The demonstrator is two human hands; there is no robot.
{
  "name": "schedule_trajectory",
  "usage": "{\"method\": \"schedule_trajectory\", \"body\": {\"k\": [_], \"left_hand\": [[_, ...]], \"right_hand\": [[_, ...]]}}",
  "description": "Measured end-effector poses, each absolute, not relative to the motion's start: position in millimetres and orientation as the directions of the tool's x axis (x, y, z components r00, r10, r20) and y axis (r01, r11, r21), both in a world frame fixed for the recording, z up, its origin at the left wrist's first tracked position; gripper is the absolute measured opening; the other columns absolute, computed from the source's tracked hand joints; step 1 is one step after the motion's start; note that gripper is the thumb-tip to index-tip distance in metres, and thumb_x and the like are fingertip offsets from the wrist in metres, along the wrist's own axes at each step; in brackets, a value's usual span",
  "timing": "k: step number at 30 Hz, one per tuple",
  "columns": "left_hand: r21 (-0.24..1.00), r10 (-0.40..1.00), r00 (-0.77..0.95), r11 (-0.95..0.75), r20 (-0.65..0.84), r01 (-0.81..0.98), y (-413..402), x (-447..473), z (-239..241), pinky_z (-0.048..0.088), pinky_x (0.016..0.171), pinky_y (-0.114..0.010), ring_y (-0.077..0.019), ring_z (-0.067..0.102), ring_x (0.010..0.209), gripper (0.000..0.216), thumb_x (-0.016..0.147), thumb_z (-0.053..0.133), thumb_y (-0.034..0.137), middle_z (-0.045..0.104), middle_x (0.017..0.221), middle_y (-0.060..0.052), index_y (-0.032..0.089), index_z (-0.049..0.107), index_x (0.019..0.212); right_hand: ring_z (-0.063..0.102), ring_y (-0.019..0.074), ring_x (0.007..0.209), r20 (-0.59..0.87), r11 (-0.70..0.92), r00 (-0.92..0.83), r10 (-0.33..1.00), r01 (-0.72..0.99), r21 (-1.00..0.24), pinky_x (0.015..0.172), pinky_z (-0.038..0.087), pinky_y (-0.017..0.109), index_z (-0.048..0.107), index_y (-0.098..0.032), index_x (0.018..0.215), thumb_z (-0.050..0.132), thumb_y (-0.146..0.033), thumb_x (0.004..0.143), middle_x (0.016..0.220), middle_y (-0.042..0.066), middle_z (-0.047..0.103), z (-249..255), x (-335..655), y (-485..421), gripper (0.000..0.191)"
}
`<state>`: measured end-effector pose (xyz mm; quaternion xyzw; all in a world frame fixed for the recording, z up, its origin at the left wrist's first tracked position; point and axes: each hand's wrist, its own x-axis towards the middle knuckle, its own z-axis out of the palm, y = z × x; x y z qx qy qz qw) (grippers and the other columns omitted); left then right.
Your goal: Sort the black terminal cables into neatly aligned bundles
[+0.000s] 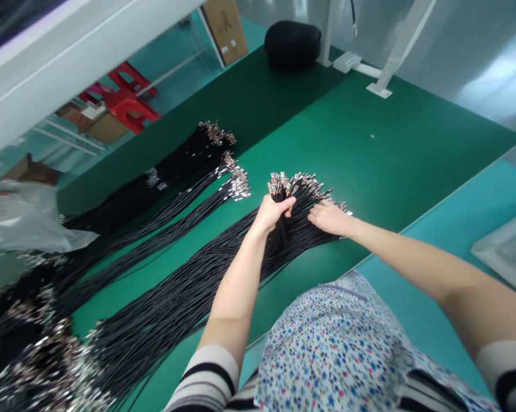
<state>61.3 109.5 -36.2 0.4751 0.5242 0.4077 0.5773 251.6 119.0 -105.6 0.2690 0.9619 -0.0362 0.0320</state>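
Note:
My left hand (273, 214) is wrapped round a bunch of black cables (281, 186), whose metal-tipped ends stick up above the fist. Beneath it a wide spread of loose black cables (206, 266) lies lengthwise on the green table, connector ends at both sides. My right hand (330, 218) rests on the right end of that spread, fingers bent down among the cables near their tips. Whether its fingertips pinch any cable is hidden.
Two thinner cable bundles (193, 214) and a thick dark bundle (172, 171) lie farther back. A clear plastic bag (30, 214) covers part of the left side. A black case (292, 44) and white frame posts (401, 46) stand at the far edge of the green table (429, 146).

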Motion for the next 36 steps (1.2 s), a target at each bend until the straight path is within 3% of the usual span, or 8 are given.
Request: {"method": "schedule_trajectory", "body": {"k": [6,11,14,18,21,25,30,36], "left_hand": [[0.972,0.960,0.151,0.227,-0.234,0.063,112.2,64.9,-40.9,0.038,0.051,-0.021,-0.0057,0.043,0.041,0.027,0.070,0.061,0.027,0.047,0.043,0.002,0.013,0.048,0.050],[0.957,0.943,0.164,0.286,-0.289,0.041,113.9,73.8,-42.0,0.038,0.050,-0.022,-0.0062,0.044,0.041,0.022,0.067,0.064,0.025,0.052,0.048,0.000,0.012,0.052,0.053],[0.942,0.923,0.191,0.337,-0.333,0.014,114.2,81.4,-45.0,0.042,0.056,-0.025,-0.0108,0.055,0.055,0.016,0.065,0.066,0.025,0.065,0.068,-0.006,0.009,0.063,0.069],[0.930,0.885,0.315,0.367,-0.343,-0.020,112.8,90.9,-52.6,0.046,0.071,-0.028,-0.0167,0.061,0.081,0.030,0.062,0.069,0.021,0.068,0.093,-0.010,0.010,0.065,0.089],[0.921,0.835,0.409,0.387,-0.368,0.040,112.8,96.2,-56.0,0.046,0.064,-0.025,-0.0115,0.060,0.061,0.014,0.068,0.063,0.017,0.067,0.073,-0.007,0.008,0.062,0.078],[0.924,0.871,0.326,0.300,-0.367,0.239,115.9,101.0,-59.5,0.038,0.048,-0.021,-0.0069,0.047,0.040,0.005,0.072,0.056,0.014,0.056,0.052,0.001,0.011,0.054,0.067],[0.870,0.901,0.246,0.224,-0.357,0.440,121.6,107.3,-65.7,0.038,0.051,-0.023,-0.0102,0.048,0.041,0.007,0.068,0.059,0.013,0.055,0.050,0.002,0.016,0.055,0.074],[0.766,0.935,0.111,0.204,-0.338,0.610,134.4,116.1,-67.0,0.042,0.063,-0.027,-0.0151,0.054,0.048,0.015,0.062,0.060,0.007,0.056,0.050,0.000,0.017,0.056,0.072]], "right_hand": [[0.057,0.0175,0.075,-0.312,0.862,-0.828,0.466,0.505,-0.050,0.062,0.029,0.028,0.062,-0.015,0.082,0.050,-0.019,0.080,0.083,0.010,0.065,-94.6,298.6,152.4,0.013],[0.057,0.0158,0.069,-0.379,0.761,-0.743,0.551,0.634,-0.136,0.055,0.028,0.025,0.062,-0.018,0.088,0.047,-0.024,0.082,0.082,0.007,0.066,-66.0,309.4,166.3,0.017],[0.057,0.0141,0.067,-0.364,0.750,-0.771,0.522,0.618,-0.235,0.055,0.028,0.024,0.064,-0.021,0.083,0.046,-0.023,0.082,0.078,0.003,0.066,-40.3,296.5,169.4,0.018],[0.055,0.0126,0.064,-0.307,0.775,-0.829,0.467,0.551,-0.310,0.056,0.029,0.024,0.066,-0.020,0.079,0.049,-0.022,0.080,0.074,0.002,0.065,-20.2,276.1,175.9,0.017],[0.053,0.0117,0.061,-0.308,0.763,-0.825,0.474,0.559,-0.324,0.055,0.029,0.023,0.067,-0.019,0.079,0.050,-0.025,0.081,0.072,0.002,0.065,-17.6,271.8,182.3,0.017],[0.053,0.0112,0.059,-0.349,0.712,-0.800,0.487,0.596,-0.372,0.054,0.030,0.023,0.068,-0.020,0.080,0.052,-0.029,0.081,0.070,0.001,0.065,-18.8,279.0,186.2,0.019],[0.054,0.0122,0.060,-0.386,0.582,-0.779,0.494,0.626,-0.520,0.057,0.035,0.024,0.069,-0.018,0.080,0.053,-0.033,0.081,0.069,0.002,0.065,-41.2,287.4,186.9,0.022],[0.059,0.0169,0.082,-0.220,0.564,-0.802,0.556,0.558,-0.609,0.072,0.041,0.027,0.068,-0.016,0.090,0.054,-0.033,0.082,0.091,0.008,0.066,-96.2,287.9,189.3,0.024]]}}
